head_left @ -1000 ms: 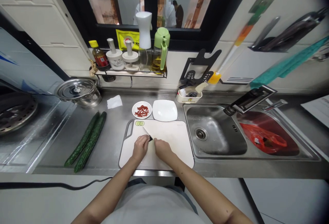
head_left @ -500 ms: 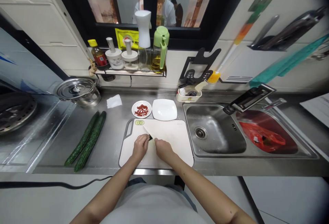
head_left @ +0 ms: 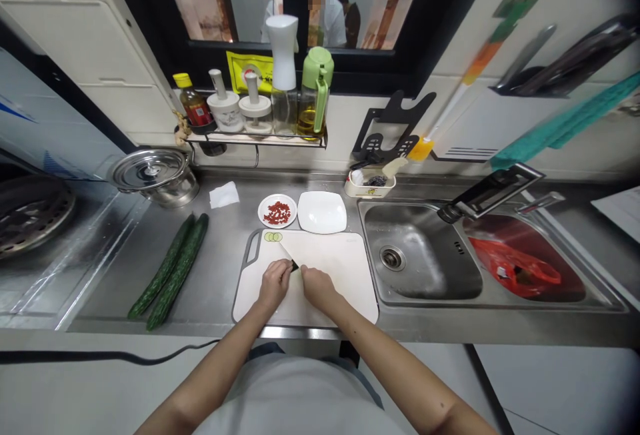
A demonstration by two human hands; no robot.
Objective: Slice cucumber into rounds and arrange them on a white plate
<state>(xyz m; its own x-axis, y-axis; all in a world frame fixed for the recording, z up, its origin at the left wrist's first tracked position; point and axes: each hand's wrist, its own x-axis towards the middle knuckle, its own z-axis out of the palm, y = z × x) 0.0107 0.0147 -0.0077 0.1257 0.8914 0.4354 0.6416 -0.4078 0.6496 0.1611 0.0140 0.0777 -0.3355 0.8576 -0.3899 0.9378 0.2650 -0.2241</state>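
Note:
My right hand is closed around the dark handle of a kitchen knife. The pale blade slants up and left across the white cutting board. Beside the handle, my left hand has its fingers curled together over the board; whatever lies in them is hidden. A few thin cucumber slices overlap at the board's top left, just past the blade's tip. Behind the board sit a small plate of chopped red bits and a bare white square plate.
Two whole cucumbers lie left of the board. A lidded steel pot and a white paper are behind them. On the right is a sink, with a red plastic bag in its second basin. Bottles line a shelf.
The view has shifted slightly. Both hands and the knife keep nearly the same place over the board, and the slices look unchanged.

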